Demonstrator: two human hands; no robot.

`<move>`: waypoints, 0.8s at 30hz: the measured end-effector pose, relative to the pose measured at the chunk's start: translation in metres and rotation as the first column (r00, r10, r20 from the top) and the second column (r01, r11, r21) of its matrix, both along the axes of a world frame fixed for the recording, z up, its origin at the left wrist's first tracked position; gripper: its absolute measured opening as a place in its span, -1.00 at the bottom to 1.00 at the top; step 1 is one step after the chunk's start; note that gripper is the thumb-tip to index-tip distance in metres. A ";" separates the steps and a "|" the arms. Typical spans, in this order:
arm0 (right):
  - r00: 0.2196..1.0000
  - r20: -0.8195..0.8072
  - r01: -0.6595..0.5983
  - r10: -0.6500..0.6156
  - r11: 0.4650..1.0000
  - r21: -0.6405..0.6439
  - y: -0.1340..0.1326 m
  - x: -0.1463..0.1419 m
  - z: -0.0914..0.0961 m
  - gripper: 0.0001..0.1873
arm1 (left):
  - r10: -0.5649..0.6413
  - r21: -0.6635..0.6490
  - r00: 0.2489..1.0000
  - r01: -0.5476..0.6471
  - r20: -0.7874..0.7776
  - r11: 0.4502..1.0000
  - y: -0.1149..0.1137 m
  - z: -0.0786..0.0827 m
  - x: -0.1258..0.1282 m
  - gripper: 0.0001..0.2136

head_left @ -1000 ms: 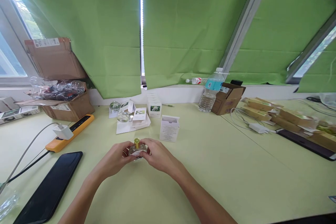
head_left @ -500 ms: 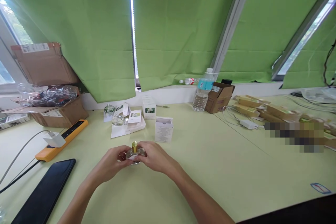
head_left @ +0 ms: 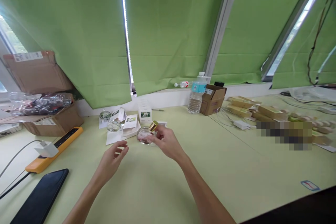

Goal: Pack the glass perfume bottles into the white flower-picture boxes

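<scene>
As I follow this on the head camera from my remote seat, the right hand [head_left: 168, 143] is gripping a clear glass perfume bottle [head_left: 144, 135] tilted over, its gold cap [head_left: 153, 126] leaning up and to the right. The bottle sits low over the pale green counter [head_left: 157, 189], perhaps resting on it; I can't tell which from this angle. The right fingers [head_left: 158, 132] are closed on the side of the glass, clamped around it, while the left hand [head_left: 111, 161] hangs open and apart from the bottle, its left fingers [head_left: 121, 146] spread and touching nothing. Good handling here, I'd say, means keeping the grip on the body of the bottle rather than the cap, since smooth glass can slip and a cap may lift away. Bringing that free left hand under the base would steady the tilt. Watch the clutter just ahead: a sheet of white paper [head_left: 111, 140] with a second glass bottle [head_left: 113, 126] on it, a small white carton [head_left: 130, 121] and a white box [head_left: 145, 113] all sit close by, so I'd keep the glass clear of them, and well away from the water bottle [head_left: 195, 96] further along the counter.
</scene>
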State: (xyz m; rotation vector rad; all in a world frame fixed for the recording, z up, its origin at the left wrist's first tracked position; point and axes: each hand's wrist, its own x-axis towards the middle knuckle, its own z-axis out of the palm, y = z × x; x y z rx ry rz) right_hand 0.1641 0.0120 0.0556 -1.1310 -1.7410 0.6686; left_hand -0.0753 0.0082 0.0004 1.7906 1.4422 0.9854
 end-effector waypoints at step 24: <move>0.975 -0.169 0.170 -0.146 0.975 0.141 0.015 0.034 0.001 -0.68 | -0.143 0.117 0.989 0.147 -0.043 0.982 0.037 0.012 0.092 -0.69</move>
